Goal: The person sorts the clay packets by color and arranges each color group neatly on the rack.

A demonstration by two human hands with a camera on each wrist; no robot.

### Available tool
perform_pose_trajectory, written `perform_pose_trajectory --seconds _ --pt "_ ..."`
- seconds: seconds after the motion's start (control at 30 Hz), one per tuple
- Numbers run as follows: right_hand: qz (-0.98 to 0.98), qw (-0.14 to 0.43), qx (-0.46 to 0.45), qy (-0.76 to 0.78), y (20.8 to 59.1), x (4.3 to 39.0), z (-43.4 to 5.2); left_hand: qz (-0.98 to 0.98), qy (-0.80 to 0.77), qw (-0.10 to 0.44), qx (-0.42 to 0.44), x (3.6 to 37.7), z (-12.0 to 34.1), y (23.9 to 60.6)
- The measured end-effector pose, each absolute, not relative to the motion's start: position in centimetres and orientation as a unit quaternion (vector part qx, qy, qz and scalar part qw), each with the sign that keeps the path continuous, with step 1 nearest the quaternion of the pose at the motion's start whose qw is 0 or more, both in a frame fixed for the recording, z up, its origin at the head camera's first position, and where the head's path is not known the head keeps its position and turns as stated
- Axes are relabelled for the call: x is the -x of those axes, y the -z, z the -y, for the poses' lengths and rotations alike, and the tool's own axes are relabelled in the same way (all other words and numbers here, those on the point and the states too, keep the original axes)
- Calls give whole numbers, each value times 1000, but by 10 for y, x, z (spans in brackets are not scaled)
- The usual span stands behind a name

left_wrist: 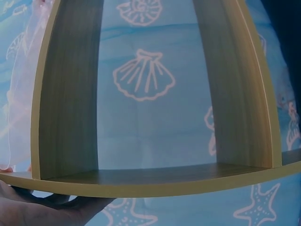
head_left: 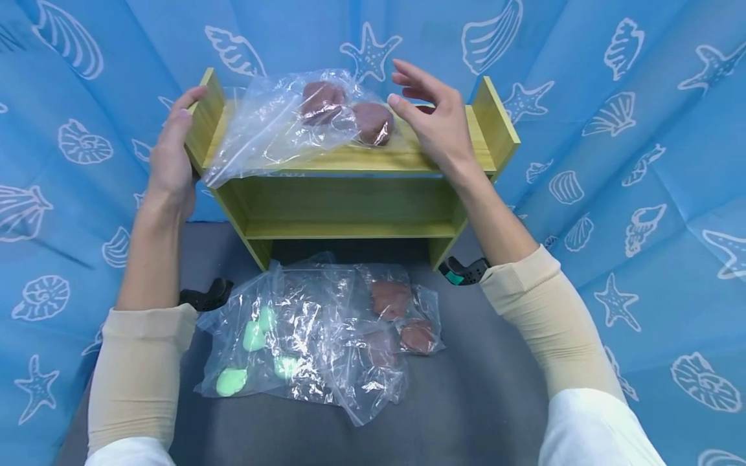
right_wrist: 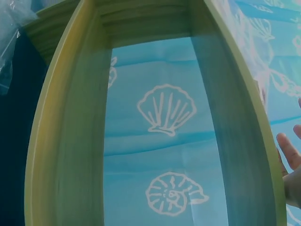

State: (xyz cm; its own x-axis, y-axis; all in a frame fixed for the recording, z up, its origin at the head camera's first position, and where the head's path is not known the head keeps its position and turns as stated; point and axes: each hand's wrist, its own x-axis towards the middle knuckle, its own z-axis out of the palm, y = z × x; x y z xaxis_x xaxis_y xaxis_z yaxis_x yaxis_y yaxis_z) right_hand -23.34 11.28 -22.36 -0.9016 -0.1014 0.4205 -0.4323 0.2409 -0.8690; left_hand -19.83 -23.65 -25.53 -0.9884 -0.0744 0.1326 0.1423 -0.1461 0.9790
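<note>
A small yellowish wooden shelf unit (head_left: 350, 202) stands against the curtain. On its top board lies a clear zip bag (head_left: 256, 129) with a brown lump (head_left: 323, 102) and another brown lump (head_left: 373, 123) showing. My left hand (head_left: 171, 152) rests along the outer face of the left side panel (head_left: 205, 120), fingers fairly straight; the left wrist view shows fingers (left_wrist: 70, 209) lying against the panel. Over the right part of the top board hovers my right hand (head_left: 434, 123), fingers loosely bent and apart, thumb close beside the nearer lump. A brown bit (head_left: 425, 109) shows partly behind this hand.
On the grey table (head_left: 466, 401) below, overlapping clear bags (head_left: 315, 323) hold several pale green pieces (head_left: 253, 335) and brown pieces (head_left: 390, 298). Black wrist devices (head_left: 208, 296) sit beside both forearms. A blue shell-print curtain (head_left: 641, 213) hangs behind.
</note>
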Motion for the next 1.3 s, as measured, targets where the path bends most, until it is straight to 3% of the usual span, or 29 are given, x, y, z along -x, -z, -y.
perform_pose_trajectory --seconds 0.63,0.93,1.3 --pt "713 179 -210 -644 250 181 -145 655 752 67 30 198 239 251" --pt "697 218 -288 -619 274 163 -163 654 754 59 33 198 238 251" --pt "694 198 -282 -632 322 141 -178 664 744 59 32 197 237 254"
